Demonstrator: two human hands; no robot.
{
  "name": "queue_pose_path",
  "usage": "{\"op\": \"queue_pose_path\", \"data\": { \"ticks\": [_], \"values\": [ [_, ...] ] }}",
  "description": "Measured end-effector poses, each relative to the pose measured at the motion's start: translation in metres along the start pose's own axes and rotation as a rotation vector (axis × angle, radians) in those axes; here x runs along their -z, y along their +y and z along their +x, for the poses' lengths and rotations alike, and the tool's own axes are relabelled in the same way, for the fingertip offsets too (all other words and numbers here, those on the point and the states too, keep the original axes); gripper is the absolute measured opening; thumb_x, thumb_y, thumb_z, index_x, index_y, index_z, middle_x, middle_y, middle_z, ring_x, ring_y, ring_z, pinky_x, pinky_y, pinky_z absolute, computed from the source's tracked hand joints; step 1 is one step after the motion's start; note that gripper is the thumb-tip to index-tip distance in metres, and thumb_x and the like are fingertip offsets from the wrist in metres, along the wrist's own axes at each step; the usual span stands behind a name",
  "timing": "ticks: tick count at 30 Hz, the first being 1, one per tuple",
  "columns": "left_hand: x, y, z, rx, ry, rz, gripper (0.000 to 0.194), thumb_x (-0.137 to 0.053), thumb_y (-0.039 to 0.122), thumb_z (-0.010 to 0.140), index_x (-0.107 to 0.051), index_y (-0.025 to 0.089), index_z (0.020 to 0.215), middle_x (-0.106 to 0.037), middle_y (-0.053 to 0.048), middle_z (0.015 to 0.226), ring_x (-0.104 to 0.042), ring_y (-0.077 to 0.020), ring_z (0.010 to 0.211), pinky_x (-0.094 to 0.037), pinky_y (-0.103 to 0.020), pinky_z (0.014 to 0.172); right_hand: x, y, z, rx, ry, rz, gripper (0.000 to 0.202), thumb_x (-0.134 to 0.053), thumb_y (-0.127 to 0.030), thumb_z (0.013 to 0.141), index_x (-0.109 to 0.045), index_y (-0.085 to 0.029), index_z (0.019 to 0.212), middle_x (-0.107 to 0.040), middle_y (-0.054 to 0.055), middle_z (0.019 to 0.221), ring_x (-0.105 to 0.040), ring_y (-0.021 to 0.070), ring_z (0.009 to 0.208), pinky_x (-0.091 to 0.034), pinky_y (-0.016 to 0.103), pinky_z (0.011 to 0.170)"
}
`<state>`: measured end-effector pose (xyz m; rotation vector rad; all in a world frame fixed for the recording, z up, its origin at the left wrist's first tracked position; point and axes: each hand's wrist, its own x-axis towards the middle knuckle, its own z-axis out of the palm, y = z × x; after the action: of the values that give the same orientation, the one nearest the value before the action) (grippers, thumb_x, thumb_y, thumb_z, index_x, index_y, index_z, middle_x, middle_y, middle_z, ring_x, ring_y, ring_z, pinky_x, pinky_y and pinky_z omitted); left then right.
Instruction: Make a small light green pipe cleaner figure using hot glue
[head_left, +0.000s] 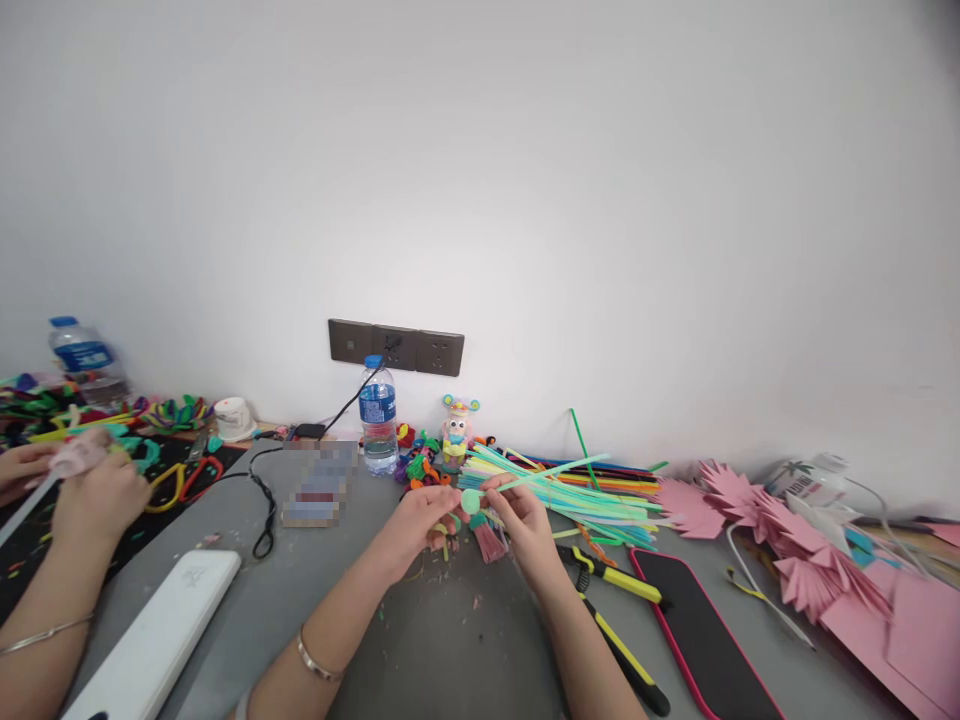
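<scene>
Near the worktop's (442,650) back edge, pinching mint-green pipe-cleaner coil (470,501) between left fingers (441,498) and right fingers (504,497), likely against unwinding

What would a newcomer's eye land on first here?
Probably the bundle of colourful pipe cleaners, spread beyond the right hand. Next, the pleated pink paper at far right. The pale green round piece between left hand and right is smaller, but central.

The hands (529,528) partly hide the pale-green pipe cleaner (562,471) they pinch.
</scene>
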<state>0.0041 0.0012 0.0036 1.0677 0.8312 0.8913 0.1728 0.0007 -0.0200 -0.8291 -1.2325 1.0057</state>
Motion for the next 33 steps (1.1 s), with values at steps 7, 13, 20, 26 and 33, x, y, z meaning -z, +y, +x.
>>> {"op": "queue_pose_path", "data": {
  "ticks": [7, 13, 20, 26, 33],
  "values": [
    [0.004, -0.001, -0.002, 0.021, -0.086, 0.187, 0.04, -0.071, 0.054, 0.068, -0.063, 0.015, 0.067, -0.042, 0.005, 0.051, -0.034, -0.0068, 0.047, -0.021, -0.02, 0.044, -0.001, -0.008, -0.006, -0.16, -0.213, -0.014, 0.026, -0.063, -0.046, 0.082, -0.059, -0.02, 0.08, -0.052, -0.004, 0.06, -0.047, 0.0099, 0.044, -0.039, 0.022, 0.043],
    [0.004, -0.002, -0.002, -0.018, -0.023, 0.141, 0.041, -0.075, 0.053, 0.064, -0.061, 0.015, 0.059, -0.037, 0.006, 0.051, -0.028, -0.0066, 0.046, -0.018, -0.022, 0.045, -0.004, -0.009, -0.004, -0.128, -0.157, 0.008, 0.029, -0.069, -0.05, 0.075, -0.062, -0.021, 0.075, -0.057, -0.001, 0.063, -0.053, 0.0134, 0.05, -0.042, 0.024, 0.045],
    [0.002, 0.0, 0.0, -0.111, 0.029, 0.016, 0.04, -0.075, 0.051, 0.066, -0.059, 0.014, 0.061, -0.033, 0.007, 0.051, -0.024, -0.0055, 0.046, -0.017, -0.022, 0.045, -0.009, -0.01, -0.004, -0.017, -0.082, -0.027, 0.024, -0.069, -0.044, 0.076, -0.064, -0.021, 0.071, -0.059, 0.002, 0.069, -0.057, 0.0179, 0.066, -0.049, 0.028, 0.058],
    [0.0, -0.001, 0.001, -0.14, 0.112, -0.064, 0.037, -0.075, 0.048, 0.067, -0.06, 0.014, 0.065, -0.035, 0.007, 0.049, -0.024, -0.0057, 0.047, -0.018, -0.021, 0.045, -0.012, -0.004, -0.006, 0.117, -0.069, -0.153, 0.014, -0.07, -0.036, 0.077, -0.07, -0.022, 0.074, -0.064, 0.004, 0.075, -0.06, 0.0204, 0.07, -0.05, 0.033, 0.065],
    [0.002, -0.005, 0.005, -0.207, 0.268, -0.119, 0.036, -0.077, 0.047, 0.063, -0.06, 0.015, 0.063, -0.033, 0.008, 0.05, -0.025, -0.006, 0.048, -0.019, -0.019, 0.044, -0.018, -0.007, -0.007, 0.213, -0.201, -0.215, 0.017, -0.06, -0.029, 0.085, -0.075, -0.026, 0.091, -0.069, 0.008, 0.088, -0.063, 0.0248, 0.086, -0.05, 0.039, 0.078]
  ]
}}
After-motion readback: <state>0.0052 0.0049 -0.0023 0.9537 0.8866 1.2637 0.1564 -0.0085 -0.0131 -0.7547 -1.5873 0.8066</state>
